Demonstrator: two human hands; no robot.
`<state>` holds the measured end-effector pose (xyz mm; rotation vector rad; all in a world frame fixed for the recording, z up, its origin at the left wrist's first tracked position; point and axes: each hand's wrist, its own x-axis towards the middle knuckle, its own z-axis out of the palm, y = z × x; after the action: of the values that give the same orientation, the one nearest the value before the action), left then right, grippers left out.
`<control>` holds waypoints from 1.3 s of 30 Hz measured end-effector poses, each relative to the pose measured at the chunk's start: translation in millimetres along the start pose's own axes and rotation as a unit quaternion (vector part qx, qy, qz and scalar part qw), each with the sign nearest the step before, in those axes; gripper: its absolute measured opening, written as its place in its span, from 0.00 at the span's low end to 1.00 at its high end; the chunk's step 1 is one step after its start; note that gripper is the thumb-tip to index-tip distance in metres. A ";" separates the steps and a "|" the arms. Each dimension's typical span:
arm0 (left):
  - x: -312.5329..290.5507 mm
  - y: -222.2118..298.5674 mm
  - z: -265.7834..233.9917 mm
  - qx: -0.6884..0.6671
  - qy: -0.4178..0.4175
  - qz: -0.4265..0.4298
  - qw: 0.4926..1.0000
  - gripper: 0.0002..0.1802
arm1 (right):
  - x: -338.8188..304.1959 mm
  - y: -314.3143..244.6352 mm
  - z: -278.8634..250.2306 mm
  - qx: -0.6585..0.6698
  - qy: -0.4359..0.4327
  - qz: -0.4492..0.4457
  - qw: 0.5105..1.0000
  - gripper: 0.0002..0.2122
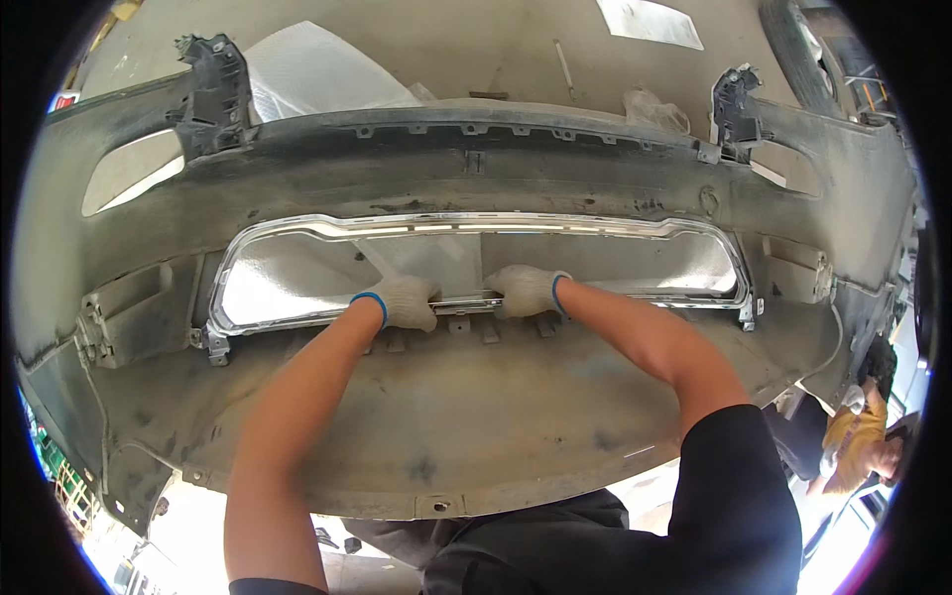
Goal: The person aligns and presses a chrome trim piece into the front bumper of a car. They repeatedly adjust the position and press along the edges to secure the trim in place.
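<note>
A large car bumper (476,397) lies in front of me with its dull inner side up. A chrome trim frame (327,226) lines the long opening in its middle. My left hand (405,301), in a white knit glove with a blue cuff, is closed on the frame's lower rail just left of centre. Gloved the same way, my right hand (528,292) grips that rail just right of centre. A short stretch of the rail shows between the hands. Most fingertips of both hands are hidden behind the gloves' backs and the rail.
Black plastic brackets (220,94) (736,111) stand at the bumper's far left and far right. Beyond it lie a silvery bubble-wrap sheet (322,74), a clear plastic bag (656,111) and a white sheet (650,22). Another person in a yellow top (855,441) is at the right.
</note>
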<state>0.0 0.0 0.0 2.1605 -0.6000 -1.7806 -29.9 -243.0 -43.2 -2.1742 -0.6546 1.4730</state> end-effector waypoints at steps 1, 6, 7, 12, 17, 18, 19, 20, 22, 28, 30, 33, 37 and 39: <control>6.5 -3.0 5.3 -0.004 0.016 0.013 1.000 0.29 | -0.6 0.9 -0.1 -0.001 0.001 0.002 1.000 0.19; 22.4 -15.9 29.9 0.027 0.116 0.057 0.991 0.22 | -0.9 10.0 21.5 0.021 0.130 -0.019 0.991 0.19; 21.3 -15.2 31.6 0.035 0.123 0.054 0.990 0.21 | -1.4 8.1 24.9 0.035 0.156 -0.010 0.987 0.19; 17.5 -12.0 34.5 0.049 0.148 0.083 0.984 0.20 | 5.2 3.8 10.5 -0.010 0.022 -0.012 1.000 0.19; 26.0 -24.8 44.4 0.083 0.166 0.111 0.976 0.19 | 4.0 -9.2 8.7 -0.045 -0.007 0.033 0.998 0.18; 28.2 -22.9 43.8 0.074 0.157 0.108 0.979 0.19 | -0.2 -11.0 5.4 -0.055 -0.016 0.046 0.997 0.17; 28.4 -21.4 44.0 0.074 0.154 0.109 0.979 0.19 | 0.0 -13.6 3.2 -0.065 -0.024 0.050 0.996 0.17; 28.7 -18.6 45.2 0.073 0.151 0.110 0.980 0.19 | -0.8 -8.3 11.1 -0.069 -0.007 0.045 0.997 0.17; 31.8 -25.8 49.1 0.073 0.150 0.141 0.976 0.19 | -6.3 10.2 29.6 -0.080 0.031 0.040 0.996 0.19; 30.1 -54.5 37.6 0.113 0.070 0.091 0.987 0.21 | -4.4 -7.8 10.8 -0.070 0.023 0.051 0.996 0.25; 28.3 -61.3 37.4 0.123 0.078 0.116 0.982 0.23 | -9.1 -12.3 5.7 -0.111 0.017 0.040 0.993 0.26; -11.9 -74.3 18.4 -0.071 0.144 0.129 0.979 0.31 | -20.8 -32.9 -12.1 -0.151 -0.002 0.020 0.988 0.28; -33.1 -152.4 -27.4 -0.382 -0.007 -0.009 0.924 0.36 | -25.1 -77.4 -71.1 -0.118 -0.005 0.037 0.992 0.29; -46.8 -193.1 -15.8 -0.632 0.077 -0.034 0.771 0.34 | 4.6 -92.4 -91.2 -0.112 0.086 0.039 0.989 0.27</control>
<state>35.1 190.8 -45.8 1.2713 0.6219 -1.2960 43.9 -174.8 39.2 -2.4906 -0.7126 1.2832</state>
